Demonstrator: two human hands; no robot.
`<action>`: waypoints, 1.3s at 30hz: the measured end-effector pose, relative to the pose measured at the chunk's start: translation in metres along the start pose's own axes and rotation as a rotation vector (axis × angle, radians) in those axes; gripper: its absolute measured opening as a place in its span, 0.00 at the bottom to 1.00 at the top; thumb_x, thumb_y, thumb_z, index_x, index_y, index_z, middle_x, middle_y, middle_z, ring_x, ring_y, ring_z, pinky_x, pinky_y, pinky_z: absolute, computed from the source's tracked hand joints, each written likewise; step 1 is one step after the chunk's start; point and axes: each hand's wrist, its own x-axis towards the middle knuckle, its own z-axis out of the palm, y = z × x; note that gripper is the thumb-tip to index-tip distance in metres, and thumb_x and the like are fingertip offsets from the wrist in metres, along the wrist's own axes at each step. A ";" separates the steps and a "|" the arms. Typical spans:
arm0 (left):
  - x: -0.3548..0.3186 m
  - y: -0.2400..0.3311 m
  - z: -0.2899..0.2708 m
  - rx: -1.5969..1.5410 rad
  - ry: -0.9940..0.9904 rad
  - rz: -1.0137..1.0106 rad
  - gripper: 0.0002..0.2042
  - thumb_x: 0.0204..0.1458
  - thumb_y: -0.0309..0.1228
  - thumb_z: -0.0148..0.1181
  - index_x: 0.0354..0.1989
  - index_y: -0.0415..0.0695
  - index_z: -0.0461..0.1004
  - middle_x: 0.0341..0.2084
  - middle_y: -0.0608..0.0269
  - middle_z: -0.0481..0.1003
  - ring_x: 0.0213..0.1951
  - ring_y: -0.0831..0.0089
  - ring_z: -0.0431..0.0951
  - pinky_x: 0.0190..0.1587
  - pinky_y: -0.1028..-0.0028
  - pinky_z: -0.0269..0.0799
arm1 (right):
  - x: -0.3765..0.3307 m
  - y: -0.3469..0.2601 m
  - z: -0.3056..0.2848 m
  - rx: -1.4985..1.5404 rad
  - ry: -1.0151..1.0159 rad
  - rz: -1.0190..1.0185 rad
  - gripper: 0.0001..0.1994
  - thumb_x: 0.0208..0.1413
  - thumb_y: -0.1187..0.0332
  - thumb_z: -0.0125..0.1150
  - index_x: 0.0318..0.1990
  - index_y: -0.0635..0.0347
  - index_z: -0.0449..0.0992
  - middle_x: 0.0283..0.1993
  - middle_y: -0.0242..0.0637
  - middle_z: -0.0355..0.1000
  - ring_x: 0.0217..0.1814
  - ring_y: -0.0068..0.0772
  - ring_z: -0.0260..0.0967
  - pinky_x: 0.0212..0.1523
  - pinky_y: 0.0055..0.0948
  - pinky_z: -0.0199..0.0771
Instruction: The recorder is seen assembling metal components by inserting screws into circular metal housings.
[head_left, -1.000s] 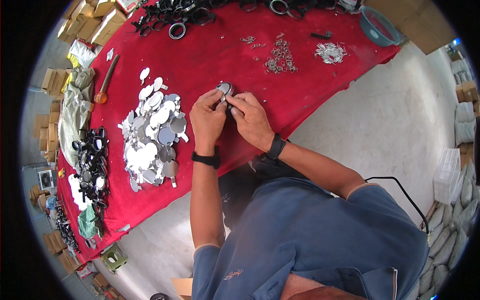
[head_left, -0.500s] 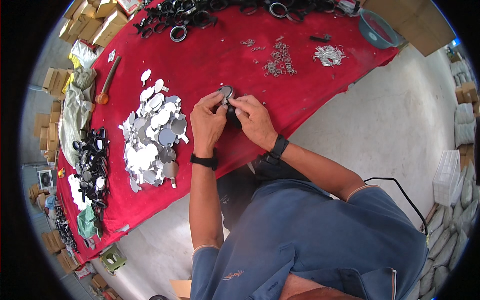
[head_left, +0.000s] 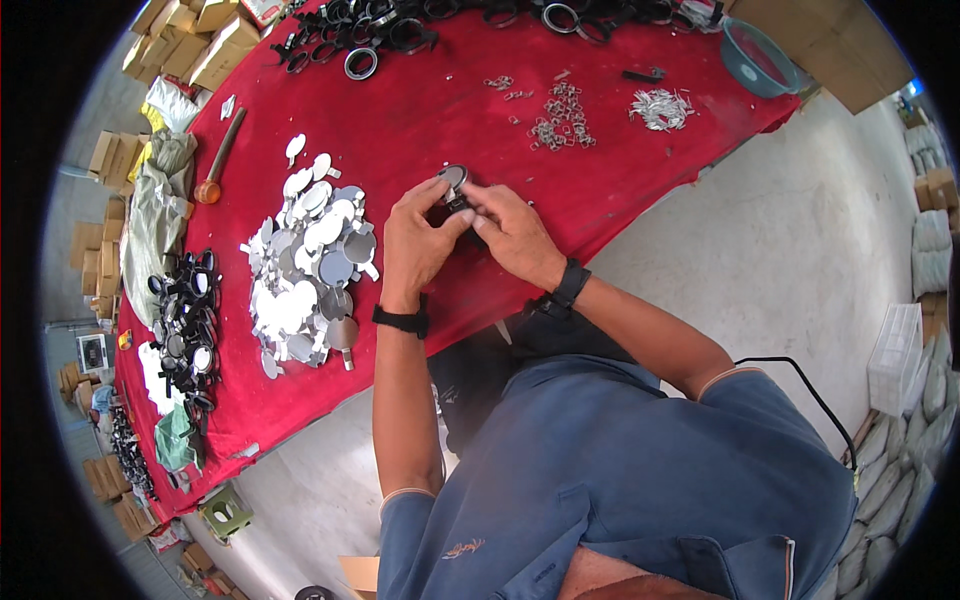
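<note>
Over the red-covered table, my left hand (head_left: 418, 240) and my right hand (head_left: 520, 240) meet on a small black part with a round grey disc face (head_left: 455, 178). Fingers of both hands are closed on it, the left at its left side and the right at its right. Its lower portion is partly hidden by my thumbs. To the left of my left hand lies a heap of flat round discs with short tabs (head_left: 310, 265), some white and some grey mirror-like. Beyond my hands are a scatter of small metal clips (head_left: 563, 118) and a pile of thin silvery pieces (head_left: 661, 109).
Many black rings (head_left: 361, 63) crowd the far edge. A blue-green basin (head_left: 757, 60) stands at the far right corner. On the left lie a mallet (head_left: 209, 190), black assembled parts (head_left: 186, 335) and a green bag (head_left: 176, 440). Cartons (head_left: 835, 45) stand beyond the table.
My right hand has shifted slightly right and down, its fingers now further around the part's side. The black part has tilted between my hands. The whole view has shifted a little.
</note>
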 end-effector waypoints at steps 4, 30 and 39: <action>-0.006 0.005 0.001 0.169 0.000 0.060 0.31 0.45 0.29 0.79 0.62 0.37 0.80 0.63 0.46 0.78 0.62 0.58 0.80 0.65 0.65 0.74 | 0.001 0.018 -0.009 0.316 -0.027 0.135 0.20 0.67 0.78 0.56 0.66 0.65 0.75 0.56 0.45 0.77 0.54 0.33 0.78 0.55 0.34 0.80; -0.008 0.017 0.001 0.068 0.012 -0.102 0.32 0.40 0.27 0.80 0.59 0.36 0.81 0.62 0.49 0.79 0.61 0.53 0.79 0.68 0.63 0.72 | 0.180 0.094 -0.322 -1.323 -0.170 -0.184 0.10 0.51 0.65 0.71 0.42 0.53 0.87 0.49 0.43 0.80 0.55 0.53 0.74 0.58 0.49 0.77; -0.006 0.024 0.007 0.080 0.049 -0.101 0.33 0.39 0.30 0.82 0.59 0.36 0.81 0.65 0.45 0.76 0.61 0.56 0.81 0.65 0.65 0.75 | 0.131 0.012 -0.180 -0.589 -0.116 -0.372 0.13 0.55 0.70 0.68 0.47 0.62 0.81 0.42 0.48 0.80 0.45 0.51 0.78 0.50 0.47 0.78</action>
